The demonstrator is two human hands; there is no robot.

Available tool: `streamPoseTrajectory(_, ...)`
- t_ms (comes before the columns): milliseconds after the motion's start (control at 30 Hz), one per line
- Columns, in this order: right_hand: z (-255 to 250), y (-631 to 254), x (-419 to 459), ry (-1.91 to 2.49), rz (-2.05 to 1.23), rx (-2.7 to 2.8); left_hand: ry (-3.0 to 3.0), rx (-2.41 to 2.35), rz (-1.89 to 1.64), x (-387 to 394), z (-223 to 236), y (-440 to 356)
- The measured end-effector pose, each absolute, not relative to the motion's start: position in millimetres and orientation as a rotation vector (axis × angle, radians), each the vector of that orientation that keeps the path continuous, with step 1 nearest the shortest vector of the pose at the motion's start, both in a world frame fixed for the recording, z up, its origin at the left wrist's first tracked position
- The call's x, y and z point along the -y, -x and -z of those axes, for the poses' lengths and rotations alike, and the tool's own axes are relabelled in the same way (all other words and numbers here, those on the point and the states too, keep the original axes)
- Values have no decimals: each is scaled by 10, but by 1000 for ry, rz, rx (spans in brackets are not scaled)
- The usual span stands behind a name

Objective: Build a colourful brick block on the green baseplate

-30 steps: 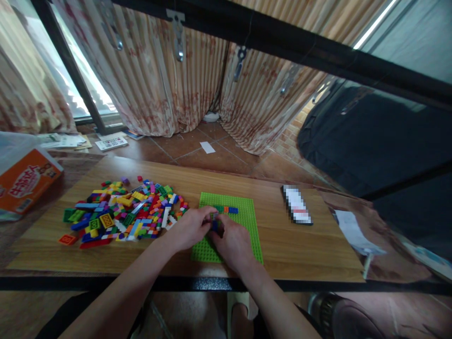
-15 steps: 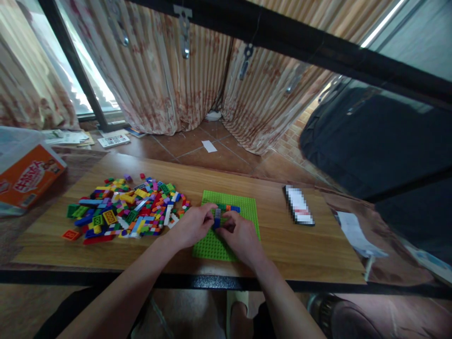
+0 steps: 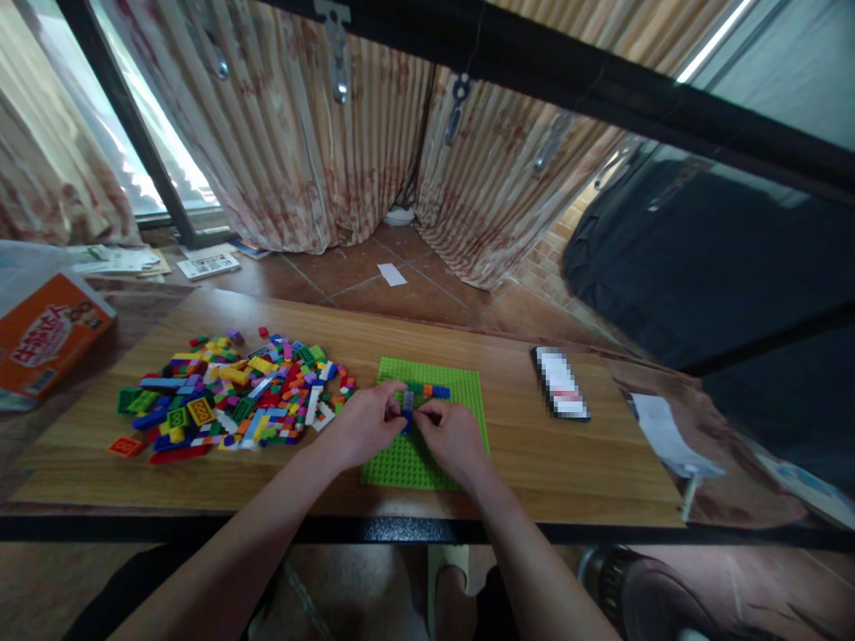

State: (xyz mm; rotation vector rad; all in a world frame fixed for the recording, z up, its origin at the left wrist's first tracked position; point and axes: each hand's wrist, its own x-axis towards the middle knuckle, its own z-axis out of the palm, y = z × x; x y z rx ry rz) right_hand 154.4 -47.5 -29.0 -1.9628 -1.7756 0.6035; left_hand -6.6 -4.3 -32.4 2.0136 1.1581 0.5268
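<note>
A green studded baseplate lies on the wooden table in front of me. Along its far side runs a short row with a green brick, an orange brick and a blue brick. From the row's left end a greyish-purple brick and a dark blue brick extend toward me. My left hand is closed, thumb and fingers at the left side of the dark blue brick. My right hand is closed in a pinch at that brick's right side. Fingers partly hide the contact.
Left of the baseplate spreads a heap of loose coloured bricks. A phone with a blurred screen lies on the right of the table. A clear plastic container with an orange label stands at far left. White paper lies at right.
My right fingers, a little apart from the bricks half a second ago, have closed in beside the dark blue brick. My left hand has stayed at the bricks' left side. The view has shifted slightly.
</note>
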Motion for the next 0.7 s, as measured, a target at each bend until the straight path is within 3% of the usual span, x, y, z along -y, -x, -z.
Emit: streamPoseTrajectory(700,308,-1551,441,1943,-687,1704,-2046,-1218,-460,39,341,12)
